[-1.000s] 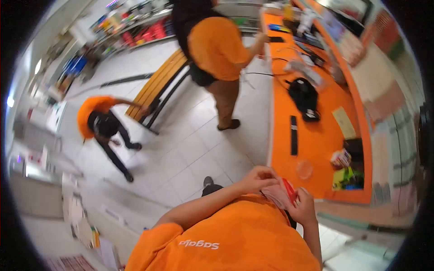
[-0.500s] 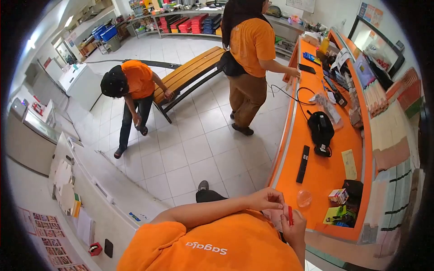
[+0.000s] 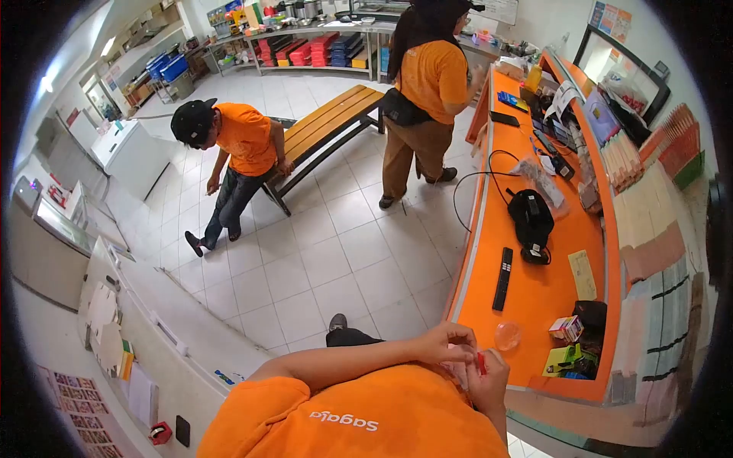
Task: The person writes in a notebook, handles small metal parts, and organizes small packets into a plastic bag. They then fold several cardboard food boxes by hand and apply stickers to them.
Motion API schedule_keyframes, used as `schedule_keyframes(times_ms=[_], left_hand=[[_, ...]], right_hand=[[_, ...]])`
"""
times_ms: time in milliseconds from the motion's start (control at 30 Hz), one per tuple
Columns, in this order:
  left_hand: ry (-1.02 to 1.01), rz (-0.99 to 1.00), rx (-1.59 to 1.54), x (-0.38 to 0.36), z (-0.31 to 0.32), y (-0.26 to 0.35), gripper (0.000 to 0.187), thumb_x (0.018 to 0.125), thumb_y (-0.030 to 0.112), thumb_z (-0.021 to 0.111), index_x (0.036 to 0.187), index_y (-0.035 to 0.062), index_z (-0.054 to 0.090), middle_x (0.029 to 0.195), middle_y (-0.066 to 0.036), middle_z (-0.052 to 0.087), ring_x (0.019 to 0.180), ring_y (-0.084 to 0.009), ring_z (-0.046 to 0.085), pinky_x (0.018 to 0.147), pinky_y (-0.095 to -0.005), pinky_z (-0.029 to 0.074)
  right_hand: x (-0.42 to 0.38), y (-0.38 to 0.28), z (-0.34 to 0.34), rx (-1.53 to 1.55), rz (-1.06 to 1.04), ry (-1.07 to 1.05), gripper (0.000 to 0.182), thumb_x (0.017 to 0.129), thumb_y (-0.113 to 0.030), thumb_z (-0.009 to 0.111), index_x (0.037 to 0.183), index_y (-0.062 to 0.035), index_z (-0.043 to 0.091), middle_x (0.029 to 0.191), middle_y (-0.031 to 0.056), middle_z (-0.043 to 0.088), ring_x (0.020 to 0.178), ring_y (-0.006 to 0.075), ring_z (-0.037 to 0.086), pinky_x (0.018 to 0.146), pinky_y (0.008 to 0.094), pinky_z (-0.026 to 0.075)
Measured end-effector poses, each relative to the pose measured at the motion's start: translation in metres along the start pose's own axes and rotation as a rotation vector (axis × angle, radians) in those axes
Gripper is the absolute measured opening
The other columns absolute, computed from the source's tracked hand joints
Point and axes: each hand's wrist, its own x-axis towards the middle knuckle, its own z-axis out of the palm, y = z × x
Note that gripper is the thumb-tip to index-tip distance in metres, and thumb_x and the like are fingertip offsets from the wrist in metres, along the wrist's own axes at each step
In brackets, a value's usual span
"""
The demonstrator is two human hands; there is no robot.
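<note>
A slim red object is gripped in the right hand, between thumb and fingers, with its red end exposed at the top of the grip, towards the left hand. Pale pink material is seen below the left hand, between both hands; the left fingers are curled, but whether it is pinched by them cannot be told. Both hands are held before the orange shirt, near the orange counter, where a clear round item is seen.
</note>
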Motion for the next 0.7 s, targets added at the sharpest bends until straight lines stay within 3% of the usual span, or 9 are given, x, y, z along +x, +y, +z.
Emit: schedule_keyframes(times_ms=[67,167,233,367,433,533,700], left_hand=[[0.028,0.056,0.036,0.000,0.002,-0.001,0.018,0.092,0.015,0.074,0.093,-0.0005,0.066,0.089,-0.007,0.069,0.086,-0.0143,0.063,0.080,-0.0305,0.051],[0.008,-0.051,0.099,-0.002,0.004,-0.015,0.016,0.091,0.015,0.074,0.088,0.0004,0.067,0.087,-0.007,0.070,0.084,-0.0154,0.063,0.079,-0.0313,0.051],[0.114,-0.187,0.146,-0.005,0.013,-0.011,0.015,0.090,0.012,0.073,0.084,0.0012,0.066,0.084,-0.006,0.070,0.081,-0.0148,0.062,0.076,-0.0312,0.050],[0.243,-0.275,0.028,-0.013,0.023,-0.017,0.014,0.091,0.012,0.072,0.083,0.0018,0.065,0.079,-0.005,0.068,0.077,-0.0124,0.060,0.074,-0.0306,0.048],[0.322,-0.297,0.202,-0.015,0.022,-0.011,0.013,0.092,0.010,0.071,0.083,0.0022,0.065,0.077,-0.003,0.066,0.076,-0.0097,0.057,0.073,-0.0293,0.048],[0.381,-0.301,0.091,-0.015,0.031,-0.012,0.013,0.092,0.009,0.070,0.082,0.0029,0.065,0.078,0.001,0.066,0.075,-0.0083,0.055,0.072,-0.0284,0.048],[0.364,-0.279,0.122,-0.019,0.029,-0.013,0.015,0.093,0.008,0.072,0.081,0.0012,0.066,0.076,0.001,0.065,0.074,-0.0069,0.055,0.070,-0.0260,0.047]], right_hand=[[-0.001,0.000,0.001,-0.018,-0.014,0.001,0.017,0.087,-0.011,0.069,0.081,0.0023,0.060,0.070,0.0160,0.051,0.064,0.0353,0.054,0.057,0.0420,0.039],[-0.002,0.005,0.003,-0.093,-0.022,0.007,0.021,0.087,-0.014,0.070,0.082,0.0025,0.059,0.073,0.0191,0.054,0.066,0.0397,0.055,0.058,0.0445,0.041],[-0.005,0.002,0.000,-0.143,0.047,-0.035,0.023,0.086,-0.016,0.072,0.082,0.0024,0.057,0.077,0.0220,0.058,0.070,0.0427,0.058,0.061,0.0480,0.044],[-0.025,0.017,-0.006,-0.160,0.019,-0.116,0.022,0.086,-0.016,0.071,0.083,0.0005,0.057,0.080,0.0227,0.060,0.074,0.0432,0.061,0.064,0.0497,0.048],[-0.038,0.029,-0.007,-0.235,-0.009,-0.174,0.021,0.090,-0.018,0.068,0.086,-0.0003,0.057,0.082,0.0218,0.059,0.079,0.0435,0.061,0.070,0.0507,0.049],[-0.052,0.037,-0.011,-0.268,-0.048,-0.131,0.018,0.088,-0.016,0.068,0.088,-0.0011,0.057,0.083,0.0208,0.059,0.079,0.0432,0.061,0.070,0.0499,0.051],[-0.075,0.023,-0.032,-0.290,0.041,-0.176,0.019,0.084,-0.013,0.069,0.094,-0.0010,0.057,0.085,0.0199,0.061,0.082,0.0423,0.063,0.074,0.0485,0.053]])
